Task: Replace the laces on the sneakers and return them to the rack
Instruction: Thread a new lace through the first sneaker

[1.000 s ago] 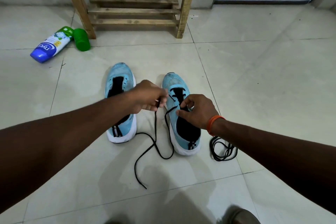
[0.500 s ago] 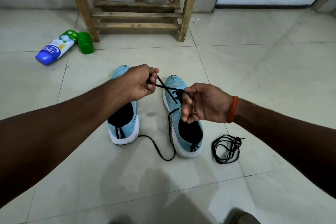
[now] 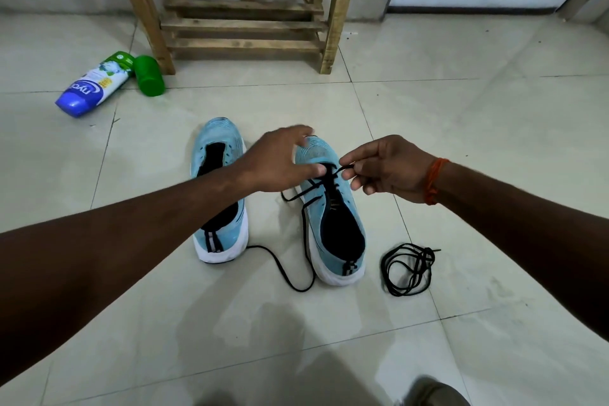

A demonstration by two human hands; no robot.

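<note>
Two light blue sneakers stand side by side on the tiled floor, toes pointing away from me. The left sneaker (image 3: 219, 155) has no lace. A black lace (image 3: 298, 287) is threaded through the front eyelets of the right sneaker (image 3: 342, 208) and trails on the floor to its left. My right hand (image 3: 387, 168) pinches one end of that lace above the sneaker's toe. My left hand (image 3: 280, 158) hovers over the same sneaker with fingers spread, holding nothing. A second black lace (image 3: 408, 269) lies coiled on the floor right of the sneakers.
A wooden rack (image 3: 244, 23) stands against the wall beyond the sneakers. A blue and white bottle (image 3: 94, 86) and a green cup (image 3: 150, 76) lie on the floor by the rack's left leg.
My left hand has let go of the lace and opened over the right sneaker. My right hand has shifted right and now pinches the lace end.
</note>
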